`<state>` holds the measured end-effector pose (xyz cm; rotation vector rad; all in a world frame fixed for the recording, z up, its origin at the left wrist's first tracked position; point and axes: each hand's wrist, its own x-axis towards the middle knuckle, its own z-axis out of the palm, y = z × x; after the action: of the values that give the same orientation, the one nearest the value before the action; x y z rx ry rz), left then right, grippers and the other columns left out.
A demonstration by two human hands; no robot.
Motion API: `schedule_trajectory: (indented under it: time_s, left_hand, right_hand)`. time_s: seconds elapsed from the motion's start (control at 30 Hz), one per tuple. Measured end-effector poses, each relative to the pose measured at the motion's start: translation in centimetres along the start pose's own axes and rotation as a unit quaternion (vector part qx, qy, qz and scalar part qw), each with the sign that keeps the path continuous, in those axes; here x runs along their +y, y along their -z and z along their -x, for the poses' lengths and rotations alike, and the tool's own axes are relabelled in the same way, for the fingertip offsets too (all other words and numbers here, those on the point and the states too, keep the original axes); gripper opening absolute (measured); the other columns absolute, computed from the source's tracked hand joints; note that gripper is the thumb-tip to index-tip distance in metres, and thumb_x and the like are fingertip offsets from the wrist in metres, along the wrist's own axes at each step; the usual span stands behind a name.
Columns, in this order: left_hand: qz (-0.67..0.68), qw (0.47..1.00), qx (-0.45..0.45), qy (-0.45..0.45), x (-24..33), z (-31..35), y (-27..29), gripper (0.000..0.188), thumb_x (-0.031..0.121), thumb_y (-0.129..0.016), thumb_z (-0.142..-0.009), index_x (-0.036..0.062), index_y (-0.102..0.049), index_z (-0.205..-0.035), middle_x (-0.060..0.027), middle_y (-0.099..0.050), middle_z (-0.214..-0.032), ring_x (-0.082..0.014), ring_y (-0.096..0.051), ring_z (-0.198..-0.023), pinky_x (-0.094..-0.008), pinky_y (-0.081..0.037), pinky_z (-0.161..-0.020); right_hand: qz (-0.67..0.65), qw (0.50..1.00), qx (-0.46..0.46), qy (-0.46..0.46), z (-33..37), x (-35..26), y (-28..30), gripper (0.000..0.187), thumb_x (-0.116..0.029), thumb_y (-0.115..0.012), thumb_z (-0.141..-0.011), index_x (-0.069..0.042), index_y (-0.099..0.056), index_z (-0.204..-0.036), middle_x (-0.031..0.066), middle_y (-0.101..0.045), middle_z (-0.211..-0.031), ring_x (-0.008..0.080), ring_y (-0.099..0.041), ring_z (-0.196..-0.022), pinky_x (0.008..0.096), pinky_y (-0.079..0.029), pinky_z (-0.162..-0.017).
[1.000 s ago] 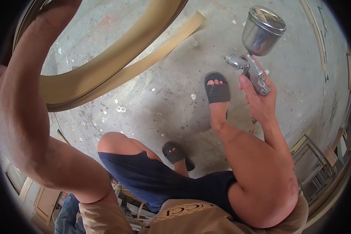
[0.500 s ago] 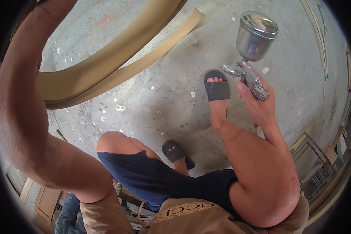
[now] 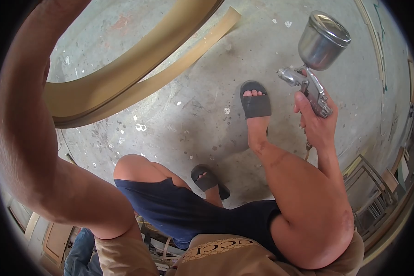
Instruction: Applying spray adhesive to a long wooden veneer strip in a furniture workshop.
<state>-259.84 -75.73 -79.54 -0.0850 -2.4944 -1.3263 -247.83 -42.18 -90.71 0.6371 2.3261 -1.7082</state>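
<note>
My right hand [image 3: 321, 125] is wrapped round the handle of a silver spray gun [image 3: 315, 90]. A shiny metal cup with a lid [image 3: 324, 41] sits on top of the gun, tilted to the right. The gun's nozzle points left, above the floor, and part of a hose fitting [image 3: 308, 147] shows below my hand. On the left my raised arm runs up past the upper edge, so my left hand is out of sight. Beside that arm stands a wide, curved tan piece with a dark edge [image 3: 124, 64]. The gun and the curved piece are well apart.
A narrower curved tan strip [image 3: 193, 57] runs beside the wide piece. Below lies a grey concrete floor [image 3: 179, 110] with paint spots. My feet wear black slides [image 3: 256, 106]. Wooden frames [image 3: 370, 179] lean at the right, and long thin strips [image 3: 372, 41] lie at the far right.
My right hand has moved right with the spray gun, away from my foot and the curved piece. My left arm has stayed nearly still.
</note>
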Motion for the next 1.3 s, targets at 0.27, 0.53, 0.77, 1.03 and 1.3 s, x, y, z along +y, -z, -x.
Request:
schedule_trajectory:
  time_s: [0.27,0.53,0.77,1.03,1.3]
  left_hand:
    - [-0.015,1.000,0.004,-0.007,0.0,0.2,0.1,0.036,0.005,-0.071,-0.078,-0.0007,-0.066,-0.113,-0.0082,-0.070,-0.094,-0.0088,-0.059,-0.070,-0.0220,-0.043,-0.064]
    - [-0.033,0.999,0.007,-0.010,-0.3,-0.1,0.1,0.036,0.006,-0.071,-0.079,-0.0004,-0.066,-0.114,-0.0085,-0.071,-0.095,-0.0084,-0.059,-0.070,-0.0217,-0.042,-0.063]
    - [-0.047,0.999,0.010,-0.012,-0.7,-0.3,0.2,0.037,0.006,-0.071,-0.079,-0.0002,-0.066,-0.115,-0.0088,-0.071,-0.095,-0.0080,-0.058,-0.069,-0.0215,-0.041,-0.063]
    - [-0.058,0.998,0.014,-0.020,-1.0,0.1,0.3,0.037,0.007,-0.071,-0.079,0.0001,-0.066,-0.115,-0.0090,-0.071,-0.096,-0.0076,-0.058,-0.068,-0.0211,-0.041,-0.062]
    - [-0.069,0.997,0.019,-0.036,-0.5,0.0,0.3,0.037,0.008,-0.071,-0.080,0.0003,-0.067,-0.116,-0.0093,-0.072,-0.096,-0.0072,-0.058,-0.067,-0.0208,-0.040,-0.061]
  right_hand:
    - [0.011,0.999,0.021,0.024,0.0,0.1,0.5,0.049,-0.009,-0.070,-0.092,-0.002,-0.055,-0.137,-0.0020,-0.061,-0.085,0.0050,-0.053,-0.070,0.0214,-0.044,-0.062]
    - [-0.006,1.000,-0.024,-0.002,0.6,0.1,-0.4,0.052,-0.006,-0.071,-0.090,-0.002,-0.053,-0.139,-0.0018,-0.061,-0.087,0.0054,-0.051,-0.072,0.0217,-0.045,-0.065]
    - [-0.007,0.997,-0.067,-0.040,1.1,-0.7,-0.4,0.051,-0.005,-0.071,-0.090,-0.002,-0.054,-0.138,-0.0018,-0.060,-0.084,0.0056,-0.051,-0.071,0.0216,-0.045,-0.065]
    - [-0.004,0.997,-0.075,-0.024,1.4,-0.4,-0.2,0.050,-0.005,-0.071,-0.089,-0.001,-0.055,-0.137,-0.0033,-0.060,-0.085,0.0043,-0.051,-0.075,0.0201,-0.044,-0.069]
    - [0.040,0.998,0.007,0.050,0.8,0.0,-0.1,0.048,-0.004,-0.071,-0.089,-0.001,-0.057,-0.135,-0.0028,-0.064,-0.094,0.0040,-0.052,-0.084,0.0193,-0.044,-0.078]
